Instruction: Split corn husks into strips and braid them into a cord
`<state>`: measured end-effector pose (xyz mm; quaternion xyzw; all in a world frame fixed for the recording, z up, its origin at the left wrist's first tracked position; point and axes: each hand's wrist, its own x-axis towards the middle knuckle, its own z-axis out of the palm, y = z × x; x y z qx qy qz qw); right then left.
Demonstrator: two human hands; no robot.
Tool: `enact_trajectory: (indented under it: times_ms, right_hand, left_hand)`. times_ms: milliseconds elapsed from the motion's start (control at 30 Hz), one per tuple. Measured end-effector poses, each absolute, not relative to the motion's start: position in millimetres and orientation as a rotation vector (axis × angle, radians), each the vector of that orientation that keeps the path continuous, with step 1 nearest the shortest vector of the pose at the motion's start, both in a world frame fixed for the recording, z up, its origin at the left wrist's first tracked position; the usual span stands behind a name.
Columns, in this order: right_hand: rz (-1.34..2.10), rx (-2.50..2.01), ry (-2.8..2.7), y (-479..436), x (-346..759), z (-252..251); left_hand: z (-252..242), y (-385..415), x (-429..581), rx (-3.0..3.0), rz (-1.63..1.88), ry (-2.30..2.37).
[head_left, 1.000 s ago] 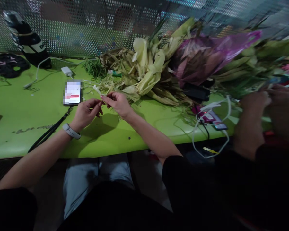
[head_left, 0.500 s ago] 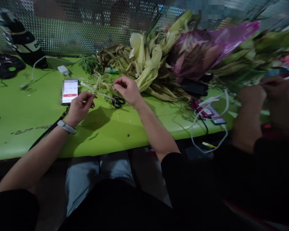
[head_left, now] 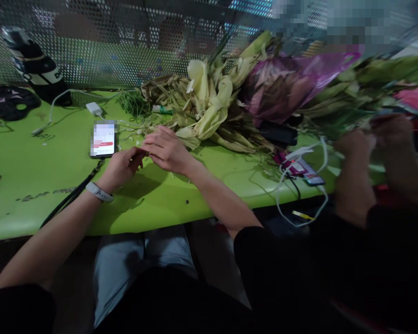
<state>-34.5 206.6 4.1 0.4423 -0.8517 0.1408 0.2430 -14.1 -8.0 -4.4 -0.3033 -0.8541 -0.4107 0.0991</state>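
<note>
My left hand (head_left: 118, 169), with a pale band on its wrist, is closed in a pinch above the green table (head_left: 174, 204). The fingers of my right hand (head_left: 169, 149) are bent and pressed together, meeting the left fingertips. Whatever is between them is too small to make out. Just behind the hands, pale husk strips (head_left: 135, 132) lie on the table. A lit phone (head_left: 104, 139) rests beside my left hand. Beyond my right hand is a heap of dried corn husks (head_left: 209, 109). The black scissors are hidden from view.
A purple plastic bag (head_left: 278, 88) stands against the husks. Green string (head_left: 132, 103), a white charger (head_left: 94, 109) and a black bottle (head_left: 42, 74) are toward the back. White cables (head_left: 282, 195) hang over the front edge. A co-worker's hands (head_left: 372, 134) are at the right.
My right hand has moved left and now meets my left hand, covering the scissors. Its fingers have gone from a raised pinch to lying over the left fingertips.
</note>
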Motion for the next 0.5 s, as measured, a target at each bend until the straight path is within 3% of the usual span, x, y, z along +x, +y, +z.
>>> enact_trajectory:
  times_ms: [500]
  right_hand:
    - [0.310, 1.083, -2.349, 199.2, -36.6, -4.9]
  left_hand:
    - [-5.8, -10.1, -18.3, -0.845, -1.268, -2.509]
